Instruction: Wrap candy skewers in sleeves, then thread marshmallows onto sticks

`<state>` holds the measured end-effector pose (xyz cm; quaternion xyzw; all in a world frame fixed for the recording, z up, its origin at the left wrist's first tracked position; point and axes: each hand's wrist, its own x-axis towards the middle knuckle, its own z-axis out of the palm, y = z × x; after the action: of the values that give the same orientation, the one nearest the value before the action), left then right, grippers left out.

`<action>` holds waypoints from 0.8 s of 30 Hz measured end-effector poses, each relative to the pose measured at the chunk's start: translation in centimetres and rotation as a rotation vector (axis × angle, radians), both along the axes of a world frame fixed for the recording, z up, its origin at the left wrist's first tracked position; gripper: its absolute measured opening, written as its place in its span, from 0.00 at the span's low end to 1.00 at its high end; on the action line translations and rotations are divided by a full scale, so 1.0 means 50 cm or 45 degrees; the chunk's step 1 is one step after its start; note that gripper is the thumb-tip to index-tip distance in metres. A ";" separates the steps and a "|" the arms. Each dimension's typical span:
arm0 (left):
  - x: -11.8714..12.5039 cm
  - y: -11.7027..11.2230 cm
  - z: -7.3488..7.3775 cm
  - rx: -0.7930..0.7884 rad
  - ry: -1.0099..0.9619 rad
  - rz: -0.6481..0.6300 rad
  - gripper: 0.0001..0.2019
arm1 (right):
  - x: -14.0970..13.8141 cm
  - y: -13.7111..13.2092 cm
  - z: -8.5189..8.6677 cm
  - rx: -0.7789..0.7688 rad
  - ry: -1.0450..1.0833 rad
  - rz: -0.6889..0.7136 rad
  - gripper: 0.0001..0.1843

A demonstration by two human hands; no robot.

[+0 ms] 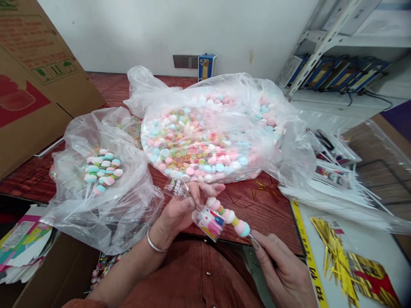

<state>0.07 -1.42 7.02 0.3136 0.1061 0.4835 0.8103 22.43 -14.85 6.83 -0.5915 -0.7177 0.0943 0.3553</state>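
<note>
My left hand (184, 205) pinches a small transparent printed candy bag (210, 222) between thumb and fingers. One end of the bag sticks up past the thumb. In my right hand (279, 265) is the thin stick of a marshmallow skewer (236, 220), gripped between thumb and forefinger. Pink, white and blue marshmallows alternate along it with small yellow and orange pieces. The skewer's far end lies right by the bag's mouth; I cannot tell whether it is inside. Just beyond my hands sits a big plastic bag of loose marshmallows and gummy rings (199, 145).
At left, finished marshmallow skewers (102, 171) lie on crumpled plastic (128, 214). Yellow twist ties (337, 256) and white sticks (340, 192) are at right. A cardboard box (41, 77) stands at far left, a metal shelf (321, 51) at back right. An open carton (61, 269) is below left.
</note>
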 end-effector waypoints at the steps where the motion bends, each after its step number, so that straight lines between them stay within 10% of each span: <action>1: 0.006 -0.006 0.005 0.073 0.036 0.008 0.08 | -0.006 0.002 0.003 0.021 -0.018 0.009 0.12; 9: 0.004 -0.014 0.018 0.571 0.462 0.044 0.08 | -0.038 -0.002 0.010 0.061 -0.121 0.019 0.13; 24: 0.034 -0.020 -0.027 0.430 0.300 0.036 0.07 | -0.068 0.005 0.003 -0.014 0.089 -0.009 0.13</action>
<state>1.78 -2.43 5.68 0.4980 0.1221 0.4655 0.7214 19.04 -14.58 7.00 -0.5923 -0.7023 0.1177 0.3771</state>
